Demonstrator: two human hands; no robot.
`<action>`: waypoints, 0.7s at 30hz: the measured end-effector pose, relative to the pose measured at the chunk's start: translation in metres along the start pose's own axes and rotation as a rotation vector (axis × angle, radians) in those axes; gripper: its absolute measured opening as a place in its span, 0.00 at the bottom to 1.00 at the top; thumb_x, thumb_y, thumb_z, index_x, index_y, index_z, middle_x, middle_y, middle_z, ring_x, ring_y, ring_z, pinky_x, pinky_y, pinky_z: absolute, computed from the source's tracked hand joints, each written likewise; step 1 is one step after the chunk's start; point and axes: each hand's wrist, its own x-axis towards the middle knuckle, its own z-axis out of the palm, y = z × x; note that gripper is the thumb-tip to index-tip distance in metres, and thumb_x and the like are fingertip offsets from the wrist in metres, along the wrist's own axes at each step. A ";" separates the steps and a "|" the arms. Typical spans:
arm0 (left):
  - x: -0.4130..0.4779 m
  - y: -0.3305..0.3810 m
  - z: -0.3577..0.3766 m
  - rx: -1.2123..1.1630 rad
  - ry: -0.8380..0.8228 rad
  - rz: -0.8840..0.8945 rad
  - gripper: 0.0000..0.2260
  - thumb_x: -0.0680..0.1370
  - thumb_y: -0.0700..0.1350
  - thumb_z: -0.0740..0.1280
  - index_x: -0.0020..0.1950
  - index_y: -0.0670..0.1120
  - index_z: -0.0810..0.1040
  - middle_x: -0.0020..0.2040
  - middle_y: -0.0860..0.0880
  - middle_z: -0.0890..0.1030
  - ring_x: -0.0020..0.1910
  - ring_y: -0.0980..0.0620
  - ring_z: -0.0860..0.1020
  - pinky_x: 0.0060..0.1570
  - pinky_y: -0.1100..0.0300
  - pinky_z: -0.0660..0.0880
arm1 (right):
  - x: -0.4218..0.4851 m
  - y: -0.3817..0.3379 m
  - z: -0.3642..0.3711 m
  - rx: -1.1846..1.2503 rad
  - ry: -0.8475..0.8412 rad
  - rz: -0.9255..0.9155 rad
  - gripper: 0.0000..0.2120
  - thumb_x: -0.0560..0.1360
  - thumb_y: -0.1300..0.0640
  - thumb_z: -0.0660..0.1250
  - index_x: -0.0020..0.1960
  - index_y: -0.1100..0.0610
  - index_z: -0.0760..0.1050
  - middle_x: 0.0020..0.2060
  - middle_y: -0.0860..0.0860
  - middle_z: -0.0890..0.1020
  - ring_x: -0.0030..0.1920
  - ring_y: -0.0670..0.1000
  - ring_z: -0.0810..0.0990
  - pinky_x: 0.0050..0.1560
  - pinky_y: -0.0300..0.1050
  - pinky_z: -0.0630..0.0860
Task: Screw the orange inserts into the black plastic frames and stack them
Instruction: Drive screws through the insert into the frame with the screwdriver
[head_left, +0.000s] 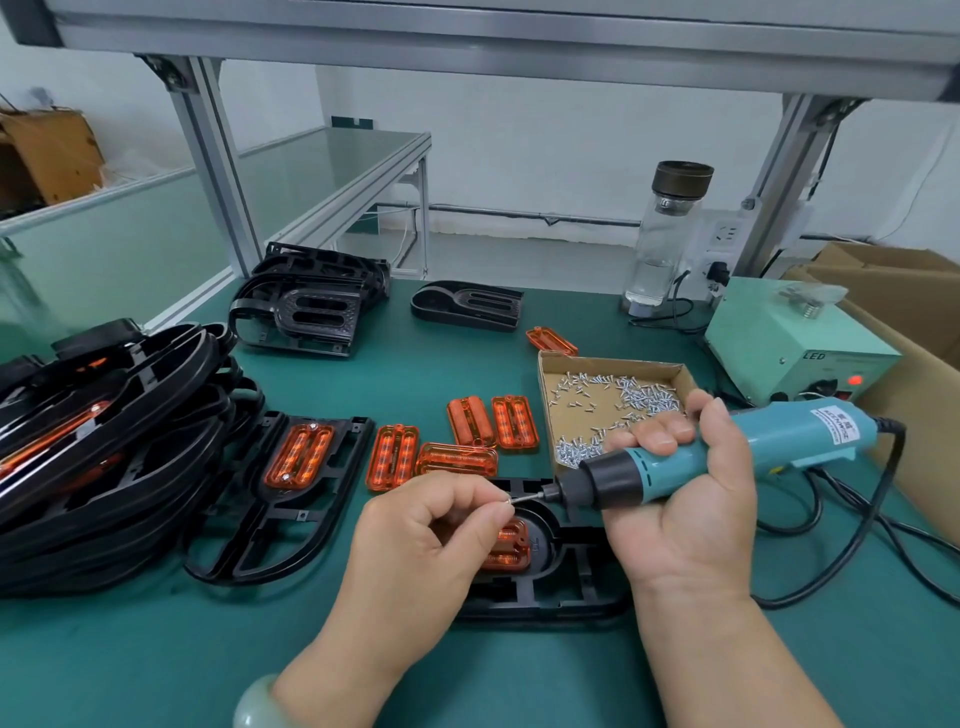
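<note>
While the right hand (691, 504) grips a screwdriver (769, 441), the left hand (415, 535) pinches a screw (507, 500) at its bit. A black frame (543, 603) lies beneath.

The left hand (415, 525) covers most of the orange insert (511, 545) and the 9 o'clock end of its black frame (571, 564), the screw (508, 501) it pinches is barely discernible, the pile of frames (104, 467) at 9 o'clock runs off the edge, and the label on the screwdriver (779, 434) is unreadable.

"LED" on green power box (769, 332), screwdriver label (836, 422) illegible
</note>
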 end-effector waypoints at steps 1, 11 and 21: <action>0.000 0.000 0.000 -0.003 -0.005 0.005 0.11 0.70 0.37 0.73 0.35 0.54 0.82 0.33 0.58 0.81 0.33 0.62 0.77 0.34 0.73 0.71 | 0.000 0.000 0.000 0.001 -0.002 0.000 0.03 0.74 0.54 0.64 0.43 0.51 0.69 0.28 0.43 0.70 0.25 0.42 0.69 0.34 0.37 0.74; 0.000 0.001 0.004 -0.051 0.013 0.003 0.10 0.70 0.36 0.73 0.37 0.53 0.82 0.32 0.56 0.80 0.30 0.60 0.76 0.31 0.72 0.72 | 0.000 0.000 0.000 -0.002 0.003 0.001 0.03 0.74 0.55 0.64 0.43 0.51 0.69 0.28 0.43 0.70 0.25 0.42 0.70 0.34 0.37 0.74; 0.012 -0.002 -0.013 0.222 -0.089 -0.042 0.10 0.73 0.43 0.71 0.42 0.60 0.80 0.40 0.61 0.81 0.43 0.64 0.78 0.41 0.76 0.70 | 0.011 -0.010 -0.006 -0.065 0.059 -0.055 0.05 0.78 0.55 0.62 0.44 0.50 0.69 0.28 0.43 0.69 0.26 0.43 0.69 0.37 0.39 0.71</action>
